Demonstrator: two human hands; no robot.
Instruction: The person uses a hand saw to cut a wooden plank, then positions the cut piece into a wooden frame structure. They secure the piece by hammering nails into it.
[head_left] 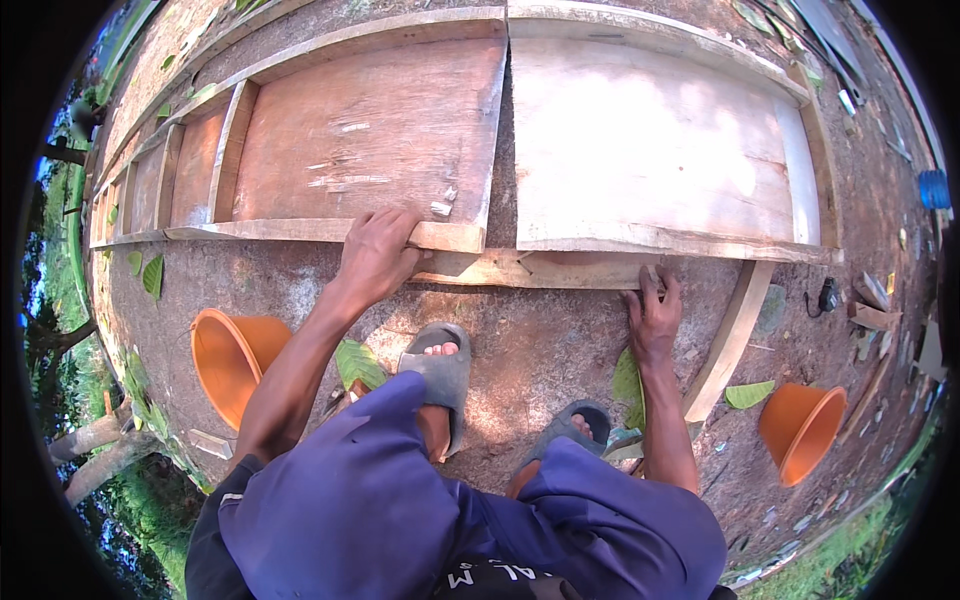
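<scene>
Two shallow wooden frames with plywood bottoms lie end to end across the ground, a narrow gap between them: a long reddish one (pixel 370 130) at left and a paler one (pixel 640 150) at right. My left hand (pixel 380 255) is closed over the near rail of the left frame, close to its end. A short wooden plank (pixel 560 271) lies along the near side, bridging the gap under the rails. My right hand (pixel 655 308) has its fingers bent over the plank's right end. Part of the plank's left end is hidden by my left hand.
An orange bucket (pixel 240 360) lies tipped at left, another orange bucket (pixel 800 432) at right. A length of timber (pixel 730 345) slants toward me from the right frame. Green leaves (pixel 748 394) and wood scraps (pixel 873 316) are scattered about. My sandalled feet (pixel 440 380) stand close by.
</scene>
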